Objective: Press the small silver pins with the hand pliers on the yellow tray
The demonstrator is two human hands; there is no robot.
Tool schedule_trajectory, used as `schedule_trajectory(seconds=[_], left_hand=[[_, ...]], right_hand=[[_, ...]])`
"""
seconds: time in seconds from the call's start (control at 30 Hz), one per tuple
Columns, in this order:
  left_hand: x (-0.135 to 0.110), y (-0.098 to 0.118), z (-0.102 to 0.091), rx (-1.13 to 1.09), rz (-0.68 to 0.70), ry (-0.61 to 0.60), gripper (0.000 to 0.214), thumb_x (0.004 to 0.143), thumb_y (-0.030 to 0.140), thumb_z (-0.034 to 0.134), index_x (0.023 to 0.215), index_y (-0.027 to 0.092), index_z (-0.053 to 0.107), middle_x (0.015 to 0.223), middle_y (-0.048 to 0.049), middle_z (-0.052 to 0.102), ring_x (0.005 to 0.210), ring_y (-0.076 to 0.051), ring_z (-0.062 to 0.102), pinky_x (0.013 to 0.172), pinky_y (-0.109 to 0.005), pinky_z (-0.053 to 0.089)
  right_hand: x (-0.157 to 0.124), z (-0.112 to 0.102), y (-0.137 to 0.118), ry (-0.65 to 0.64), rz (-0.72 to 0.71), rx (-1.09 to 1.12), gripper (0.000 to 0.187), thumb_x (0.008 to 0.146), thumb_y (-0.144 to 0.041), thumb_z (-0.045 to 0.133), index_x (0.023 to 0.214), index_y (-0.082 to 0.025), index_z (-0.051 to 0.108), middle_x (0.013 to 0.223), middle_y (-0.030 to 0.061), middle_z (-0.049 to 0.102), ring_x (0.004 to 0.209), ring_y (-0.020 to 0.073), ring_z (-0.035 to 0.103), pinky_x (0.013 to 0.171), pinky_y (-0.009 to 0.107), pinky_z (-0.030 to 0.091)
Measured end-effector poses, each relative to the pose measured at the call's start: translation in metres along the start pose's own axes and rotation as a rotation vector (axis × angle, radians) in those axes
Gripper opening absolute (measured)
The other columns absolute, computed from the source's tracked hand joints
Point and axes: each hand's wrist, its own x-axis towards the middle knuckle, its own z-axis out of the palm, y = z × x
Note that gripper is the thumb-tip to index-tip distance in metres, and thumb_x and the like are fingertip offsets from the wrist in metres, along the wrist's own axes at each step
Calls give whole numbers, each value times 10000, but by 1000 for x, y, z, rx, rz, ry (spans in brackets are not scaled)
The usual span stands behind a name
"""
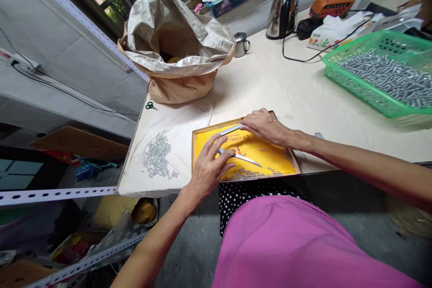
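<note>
My left hand [212, 162] is over the left side of a shallow tray with a yellow bottom [249, 144]. Its thumb and fingers are closed around a slim, pointed silver tool that looks like tweezers [249, 159], its tip aimed right. At the tray's far side, my right hand [266, 126] pinches one end of a flat grey strip [231, 130]; the other end reaches my left fingertips. Small silvery metal pieces [248, 174], like little springs, lie along the tray's near edge. My right fingertips are partly hidden.
A pile of small metal pieces [157, 157] lies on white cloth at left, with green scissors [150, 105] beyond. Behind stand an open sack [182, 85], a metal cup [241, 46] and a kettle [283, 9]. A green basket [364, 92] of metal pieces sits right.
</note>
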Motion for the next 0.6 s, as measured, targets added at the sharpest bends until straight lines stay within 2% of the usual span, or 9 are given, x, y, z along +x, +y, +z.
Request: schedule_trajectory(seconds=[0.07,0.13,0.2,0.27,0.33,0.4,0.47,0.6], left_hand=[[-9,-5,-5,62,-203,65,371,939,381,582,1282,240,570,1397,-132,517,1337,-269,467,1068,-476,471],[-23,-13,-6,176,-465,91,434,948,389,563,1341,209,527,1288,-157,553,1217,-271,552,970,-444,522],[-37,-20,-2,287,-701,-5,476,954,406,542,1361,162,506,1180,-162,581,1079,-270,617,833,-397,553],[-46,-26,3,332,-848,-185,512,959,431,518,1374,133,490,1131,-163,608,973,-263,654,744,-359,544],[-48,-31,8,324,-916,-353,481,977,396,477,1382,136,485,1054,-147,661,904,-255,678,721,-342,525],[-46,-35,9,307,-947,-454,410,989,297,433,1368,158,504,946,-116,705,865,-244,693,724,-324,507],[-43,-39,7,312,-955,-474,409,974,211,408,1367,158,509,891,-101,726,841,-228,700,723,-303,492],[-37,-41,-12,357,-886,-388,501,935,182,423,1428,96,449,861,-99,738,782,-218,700,701,-290,485]], right_hand=[[-8,-3,11,23,56,35,524,1037,-523,200,929,-215,610,898,78,677,845,222,548,763,374,346],[-22,-3,21,61,125,96,534,1032,-541,189,928,-223,605,924,79,680,854,222,564,764,378,369],[-36,-1,28,95,181,170,515,1030,-541,203,911,-228,594,909,75,675,839,218,574,761,377,389],[-49,3,29,129,223,227,495,1029,-535,219,866,-232,575,857,67,661,809,216,575,754,376,398],[-56,10,27,158,248,250,484,1029,-527,225,832,-235,557,823,63,648,797,218,573,759,381,396],[-59,16,24,176,257,251,478,1030,-518,221,831,-233,549,825,65,647,806,220,574,778,388,387],[-60,20,23,175,257,249,481,1031,-515,210,838,-228,544,828,66,645,814,222,574,795,394,377],[-62,24,26,189,253,244,488,1031,-519,187,871,-226,543,852,71,651,847,230,577,830,407,362]])
